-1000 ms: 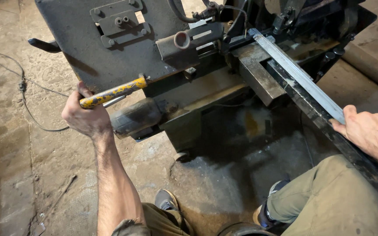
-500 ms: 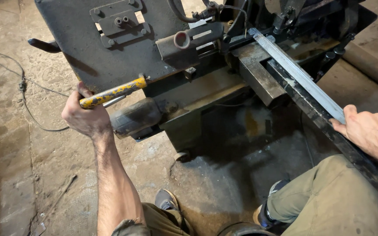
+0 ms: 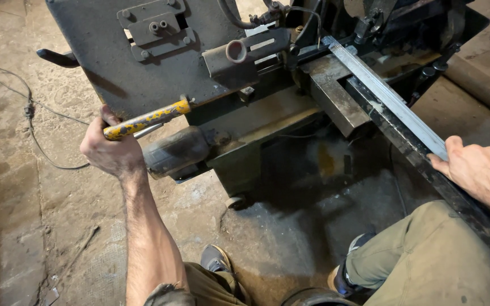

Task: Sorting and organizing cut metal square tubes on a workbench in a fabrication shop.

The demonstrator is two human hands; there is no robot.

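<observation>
My left hand (image 3: 110, 151) grips the end of a worn yellow lever handle (image 3: 148, 119) that sticks out from the front of a dark metal sawing machine (image 3: 160, 56). A long grey metal bar (image 3: 389, 96) lies along the machine's bed and runs toward me at the right. My right hand (image 3: 477, 170) rests on the near end of that bar, fingers closed around it. The far end of the bar goes under the machine's head and is hidden there.
A black rail (image 3: 426, 170) runs under the bar toward my right knee (image 3: 426, 255). A thin cable (image 3: 29, 113) trails over the dirty concrete floor at the left. My shoes (image 3: 216, 260) stand near the machine's base. A round pipe (image 3: 483, 85) lies at the far right.
</observation>
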